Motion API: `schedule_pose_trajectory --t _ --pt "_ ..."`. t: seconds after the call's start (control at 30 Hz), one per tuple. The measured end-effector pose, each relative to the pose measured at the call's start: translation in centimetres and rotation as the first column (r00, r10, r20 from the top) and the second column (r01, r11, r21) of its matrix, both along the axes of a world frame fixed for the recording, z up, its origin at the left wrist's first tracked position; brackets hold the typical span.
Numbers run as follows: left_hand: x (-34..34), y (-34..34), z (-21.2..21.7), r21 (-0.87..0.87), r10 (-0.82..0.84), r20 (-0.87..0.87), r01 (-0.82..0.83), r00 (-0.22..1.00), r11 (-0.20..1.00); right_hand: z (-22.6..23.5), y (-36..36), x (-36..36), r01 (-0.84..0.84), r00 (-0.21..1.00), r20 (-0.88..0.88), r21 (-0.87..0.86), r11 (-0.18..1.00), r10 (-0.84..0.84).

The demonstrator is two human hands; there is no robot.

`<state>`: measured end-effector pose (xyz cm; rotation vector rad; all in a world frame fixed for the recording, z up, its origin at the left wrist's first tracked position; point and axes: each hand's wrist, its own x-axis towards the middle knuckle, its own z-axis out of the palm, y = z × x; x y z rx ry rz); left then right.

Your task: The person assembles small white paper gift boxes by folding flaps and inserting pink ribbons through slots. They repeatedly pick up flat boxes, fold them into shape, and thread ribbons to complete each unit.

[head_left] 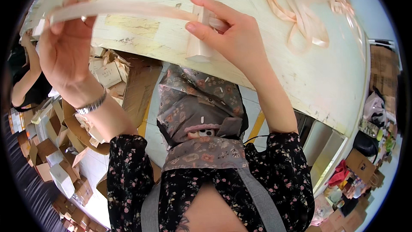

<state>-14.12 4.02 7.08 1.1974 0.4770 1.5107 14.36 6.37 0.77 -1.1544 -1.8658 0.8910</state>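
Observation:
My right hand (pixel 234 34) is closed around a small, narrow white box (pixel 198 50) near the table's front edge, thumb and index finger against its sides. A pale pink satin ribbon (pixel 128 7) runs from the box in a shallow arch to the left. My left hand (pixel 66 51) is raised, palm toward me, with the ribbon's far part at its thumb side. The ribbon crosses in front of those fingers and is a little blurred, so their exact grip is partly hidden.
Loose loops of pink ribbon (pixel 307 21) lie on the white table (pixel 146 43) at right. Below left, cartons (pixel 68 176) crowd the floor, one open box (pixel 139 81) holding small white boxes (pixel 107 74). Another person's arm (pixel 29 71) shows at far left. Mixed goods (pixel 365 146) stand at right.

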Motion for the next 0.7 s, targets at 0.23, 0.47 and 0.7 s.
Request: schedule_pose_trajectory --t 0.23,0.47,0.7 --pt "9.9 1.8 3.8 0.11 0.176 -0.402 -0.143 0.899 0.984 5.6 -0.8 1.6 -0.076 0.991 -0.102 0.063 0.995 0.083" --pt "14.5 0.3 -2.6 0.525 0.584 -0.631 -0.273 0.511 0.806 10.7 1.1 1.6 -0.166 0.922 -0.381 -0.219 0.962 0.073" --pt "15.3 2.0 -5.3 0.622 0.723 -0.646 -0.381 0.244 0.684 7.9 3.1 1.8 0.026 0.96 -0.274 -0.093 0.995 -0.051"
